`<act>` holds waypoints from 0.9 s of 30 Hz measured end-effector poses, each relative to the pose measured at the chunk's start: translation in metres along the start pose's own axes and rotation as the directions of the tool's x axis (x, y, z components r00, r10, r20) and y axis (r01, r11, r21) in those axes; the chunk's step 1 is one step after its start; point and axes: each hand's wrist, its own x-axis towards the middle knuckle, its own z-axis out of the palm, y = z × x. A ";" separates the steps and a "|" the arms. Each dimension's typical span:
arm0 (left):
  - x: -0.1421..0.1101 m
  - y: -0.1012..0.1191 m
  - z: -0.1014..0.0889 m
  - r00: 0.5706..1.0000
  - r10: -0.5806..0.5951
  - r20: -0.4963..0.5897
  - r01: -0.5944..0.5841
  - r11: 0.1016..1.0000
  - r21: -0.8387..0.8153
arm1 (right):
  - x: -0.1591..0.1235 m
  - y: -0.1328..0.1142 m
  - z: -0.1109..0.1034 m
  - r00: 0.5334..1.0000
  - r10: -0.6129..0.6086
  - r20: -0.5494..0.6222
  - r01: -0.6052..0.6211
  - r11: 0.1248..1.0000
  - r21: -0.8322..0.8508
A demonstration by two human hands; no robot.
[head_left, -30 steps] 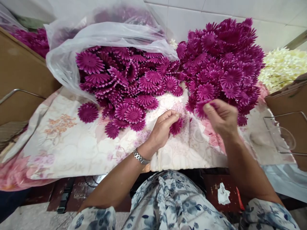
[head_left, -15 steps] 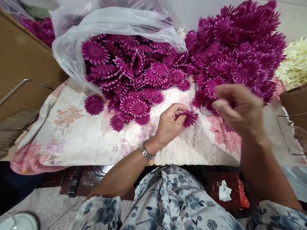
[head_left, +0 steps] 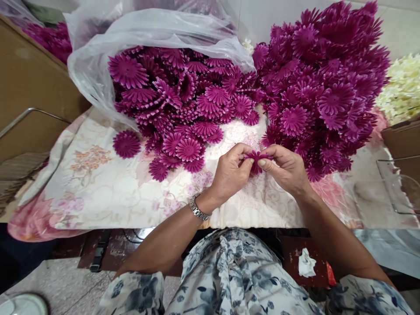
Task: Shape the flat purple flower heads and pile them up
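Observation:
Between my two hands, low over the cloth, is a small purple artificial flower [head_left: 257, 162]. My left hand [head_left: 233, 168], with a metal watch [head_left: 197, 207] on its wrist, pinches the left side of the petals between thumb and forefinger. On the opposite side my right hand [head_left: 288, 169] pinches the same flower, its fingertips close to the left ones. Fingers partly hide the petals. Just beyond lies a loose pile of purple flower heads [head_left: 188, 149] spilling from a clear plastic bag [head_left: 88, 81]. A tall heap of purple flowers [head_left: 321, 96] rises behind my right hand.
A floral tablecloth [head_left: 108, 197] covers the table. One single flower head [head_left: 126, 144] lies left of the pile. A cardboard box [head_left: 36, 65] stands at the left, another box [head_left: 402, 144] at the right edge. Cream-coloured flowers [head_left: 405, 87] sit at the far right.
My right hand has come left and down from the tall heap to the flower and now pinches it. My left hand stays in place, still holding the flower.

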 end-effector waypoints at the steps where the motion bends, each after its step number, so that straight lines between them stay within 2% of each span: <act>1: 0.000 0.000 0.000 1.000 -0.011 0.006 0.011 1.000 -0.011 | 0.000 0.000 0.001 0.999 0.021 0.025 -0.022 0.999 0.041; 3: -0.001 -0.001 0.001 1.000 -0.006 0.026 0.007 1.000 -0.020 | 0.000 0.001 0.004 0.998 0.049 0.042 -0.053 0.994 0.095; 5: -0.002 -0.001 0.001 0.999 0.019 0.040 -0.019 1.000 -0.009 | -0.001 0.002 0.006 0.999 0.044 0.011 -0.045 0.994 0.103; 9: -0.001 0.002 -0.001 0.999 0.033 0.034 -0.032 0.999 -0.015 | -0.003 0.007 0.004 0.999 0.004 -0.046 -0.001 0.999 0.048; 12: 0.000 0.006 -0.003 0.999 0.026 0.023 -0.026 0.999 -0.023 | -0.004 0.008 0.001 0.999 -0.022 -0.046 0.022 1.000 -0.006; 16: 0.001 0.009 -0.004 0.997 -0.019 0.070 0.025 0.996 -0.083 | -0.004 0.001 -0.001 0.994 -0.094 -0.052 0.088 0.991 -0.097; 22: 0.001 0.011 -0.003 0.951 -0.139 0.277 0.197 0.961 -0.194 | -0.004 -0.004 0.004 0.981 -0.158 -0.117 0.133 0.972 -0.195; 27: 0.001 0.012 -0.002 0.961 -0.126 0.245 0.183 0.956 -0.231 | -0.005 -0.002 0.007 0.973 -0.168 -0.158 0.125 0.960 -0.251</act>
